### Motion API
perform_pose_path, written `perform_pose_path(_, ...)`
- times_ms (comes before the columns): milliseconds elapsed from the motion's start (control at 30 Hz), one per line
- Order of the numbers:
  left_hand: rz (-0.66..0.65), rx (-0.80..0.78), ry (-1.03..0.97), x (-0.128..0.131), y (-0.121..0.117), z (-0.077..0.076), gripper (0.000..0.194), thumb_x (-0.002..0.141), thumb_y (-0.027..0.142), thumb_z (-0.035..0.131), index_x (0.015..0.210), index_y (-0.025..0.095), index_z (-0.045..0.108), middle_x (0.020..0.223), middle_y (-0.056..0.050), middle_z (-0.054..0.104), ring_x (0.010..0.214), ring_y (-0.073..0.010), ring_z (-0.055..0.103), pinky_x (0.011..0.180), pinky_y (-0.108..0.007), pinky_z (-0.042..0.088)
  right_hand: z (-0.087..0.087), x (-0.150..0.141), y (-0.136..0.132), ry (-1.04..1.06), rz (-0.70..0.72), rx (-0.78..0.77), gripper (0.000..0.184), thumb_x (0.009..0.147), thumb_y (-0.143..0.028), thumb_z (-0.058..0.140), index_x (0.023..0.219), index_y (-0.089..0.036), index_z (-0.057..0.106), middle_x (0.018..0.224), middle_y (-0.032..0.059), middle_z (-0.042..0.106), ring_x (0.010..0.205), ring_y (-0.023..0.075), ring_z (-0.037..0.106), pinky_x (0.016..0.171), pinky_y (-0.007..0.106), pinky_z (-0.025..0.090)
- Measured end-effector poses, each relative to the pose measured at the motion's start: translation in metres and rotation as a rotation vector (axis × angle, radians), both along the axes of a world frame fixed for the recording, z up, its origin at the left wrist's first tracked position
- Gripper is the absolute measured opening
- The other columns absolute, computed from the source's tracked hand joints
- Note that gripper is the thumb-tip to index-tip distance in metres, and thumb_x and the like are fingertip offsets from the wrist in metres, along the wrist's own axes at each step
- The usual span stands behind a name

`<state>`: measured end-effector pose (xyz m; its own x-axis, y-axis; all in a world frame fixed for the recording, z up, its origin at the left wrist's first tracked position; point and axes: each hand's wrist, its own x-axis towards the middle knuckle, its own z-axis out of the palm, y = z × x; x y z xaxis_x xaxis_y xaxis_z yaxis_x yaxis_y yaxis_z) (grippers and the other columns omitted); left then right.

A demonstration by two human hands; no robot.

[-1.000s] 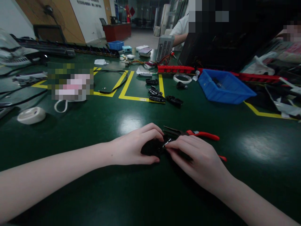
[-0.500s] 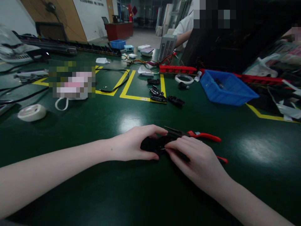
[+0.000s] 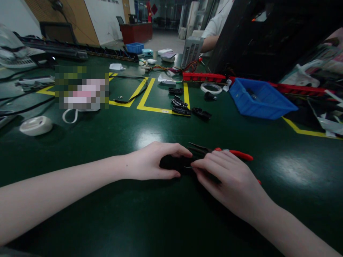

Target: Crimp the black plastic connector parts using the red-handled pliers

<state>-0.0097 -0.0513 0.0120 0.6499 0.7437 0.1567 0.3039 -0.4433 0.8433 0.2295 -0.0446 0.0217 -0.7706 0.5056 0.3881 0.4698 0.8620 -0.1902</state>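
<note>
My left hand (image 3: 150, 161) curves its thumb and fingers around a small black part (image 3: 171, 162) low over the green table; the part's exact kind is too dark to make out. Between thumb and forefinger, my right hand (image 3: 225, 175) pinches a thin shiny metal pin (image 3: 188, 167) at the right side of that part. Just behind my right hand lie needle-nose pliers (image 3: 242, 155) with red handles. Their jaws point left and sit apart, and the knuckles hide part of the handles.
Several black plastic pieces (image 3: 179, 101) lie farther back near yellow tape lines. At the right stands a blue bin (image 3: 264, 101), with a clear tape roll (image 3: 211, 88) beside it. A white roll (image 3: 36, 126) lies left. A person's arm (image 3: 210, 43) shows behind a grey power supply (image 3: 191, 51).
My right hand has shifted slightly right, and more of the metal pin shows. The left hand keeps its hold on the black part. The view has moved a little.
</note>
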Motion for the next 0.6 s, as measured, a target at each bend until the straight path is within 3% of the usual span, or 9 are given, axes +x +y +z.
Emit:
perform_pose_path(167,0.013,0.039,-0.002,0.0001,-0.0008,-0.0003,0.041,0.086,0.015,0.071,0.125,0.016,0.059,0.120,-0.009,0.069,0.112,-0.0210,0.066,0.097,-0.035,0.053,0.0016,-0.0008,-0.0005,-0.035,0.054,0.070,0.017,0.094,-0.012,0.051,0.089,-0.018,0.065,0.077,0.0041,0.068,0.073,0.0185,0.061,0.070,0.035,0.044)
perform_pose_path(433,-0.014,0.085,0.031,0.0003,0.0025,-0.0021,0.045,0.085,0.018,0.075,0.126,0.017,0.057,0.124,-0.011,0.068,0.116,-0.0233,0.065,0.099,-0.036,0.050,0.0015,-0.0023,0.0005,0.083,-0.011,-0.277,0.014,0.094,-0.015,0.051,0.090,-0.022,0.064,0.085,0.0041,0.069,0.076,0.0179,0.063,0.068,0.032,0.047)
perform_pose_path(600,0.002,0.124,0.058,-0.0003,0.0032,-0.0028,0.046,0.084,0.019,0.076,0.126,0.017,0.056,0.124,-0.010,0.067,0.116,-0.0234,0.063,0.098,-0.036,0.048,0.0002,-0.0007,0.0008,0.097,-0.011,-0.323,0.014,0.094,-0.012,0.050,0.093,-0.021,0.061,0.087,0.0039,0.067,0.078,0.0170,0.062,0.067,0.029,0.048)
